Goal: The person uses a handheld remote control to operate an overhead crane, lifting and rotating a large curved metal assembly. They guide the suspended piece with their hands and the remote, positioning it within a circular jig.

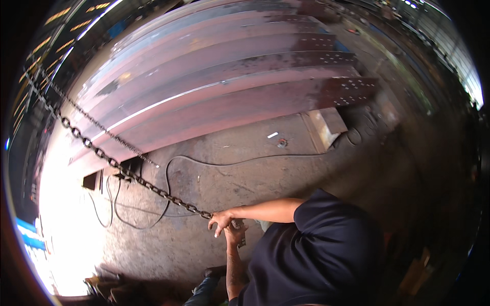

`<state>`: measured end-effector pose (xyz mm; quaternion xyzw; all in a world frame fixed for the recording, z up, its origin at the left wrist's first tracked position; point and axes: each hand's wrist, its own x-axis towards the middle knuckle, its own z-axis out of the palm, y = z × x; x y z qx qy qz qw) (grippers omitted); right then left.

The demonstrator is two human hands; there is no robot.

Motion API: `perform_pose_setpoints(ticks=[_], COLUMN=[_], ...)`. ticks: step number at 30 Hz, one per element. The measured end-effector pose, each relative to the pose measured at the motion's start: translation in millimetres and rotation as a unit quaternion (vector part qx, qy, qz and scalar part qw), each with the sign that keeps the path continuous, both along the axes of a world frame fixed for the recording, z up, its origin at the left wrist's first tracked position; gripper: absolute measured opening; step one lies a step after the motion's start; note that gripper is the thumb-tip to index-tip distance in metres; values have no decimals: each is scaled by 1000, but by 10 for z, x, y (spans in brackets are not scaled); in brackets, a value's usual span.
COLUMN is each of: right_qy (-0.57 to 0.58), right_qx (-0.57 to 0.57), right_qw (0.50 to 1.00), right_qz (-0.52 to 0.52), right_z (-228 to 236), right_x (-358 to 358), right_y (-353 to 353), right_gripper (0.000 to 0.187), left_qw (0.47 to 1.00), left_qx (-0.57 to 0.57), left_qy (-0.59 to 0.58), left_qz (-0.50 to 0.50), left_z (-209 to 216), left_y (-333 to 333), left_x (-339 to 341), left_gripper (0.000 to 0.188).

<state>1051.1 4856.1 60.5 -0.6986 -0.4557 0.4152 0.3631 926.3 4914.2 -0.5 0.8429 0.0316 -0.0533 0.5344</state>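
Note:
A heavy dark link chain (pixel 125 172) slants down from the upper left to my hands in front of my dark shirt. My right hand (pixel 221 220) is at its lower end, fingers curled round the links. Just below it and almost touching, my left hand (pixel 235 235) is closed on the chain as well; more dark links show beside its wrist. The fingers partly cover the chain there. A second, thinner chain (pixel 109 133) runs behind the first and ends near the floor.
Long reddish-brown steel beams (pixel 219 104) with bolt holes at their right ends lie side by side ahead. A block support (pixel 326 127) stands under the nearest one. A black cable (pixel 224 164) snakes across the floor. A jeans-clad leg (pixel 203 291) shows at the bottom.

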Motion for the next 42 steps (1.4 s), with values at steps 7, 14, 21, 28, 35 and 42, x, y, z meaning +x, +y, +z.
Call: perform_pose_setpoints(ticks=[7,14,21,28,35,42], right_qy=[-32,-84,-102,150,212,368], right_qx=[7,54,186,242,183,298], right_qw=[996,977,923,652,487,323], right_qz=[-89,-188,-321,-703,-828,-820], right_z=[80,704,854,763,97,-545], right_x=[-547,-1043,-1627,-2722,-3861,-3764], right_y=[-1125,-2426,-4148,-7250,-8107,-7906], right_gripper=[62,62,57,60,59,67], left_qw=[967,972,957,968,917,862], left_qx=[234,153,-176,-156,-192,-241], left_qy=[25,-46,129,81,53,47], left_qz=[100,-175,-192,-180,-347,-443], left_z=[248,265,880,1369,2198,2915], left_y=[-1405,-2058,-3561,-4638,-5870,-7217], left_x=[-508,-620,-875,-740,-570,-507], left_gripper=[77,68,32,44,40,38])
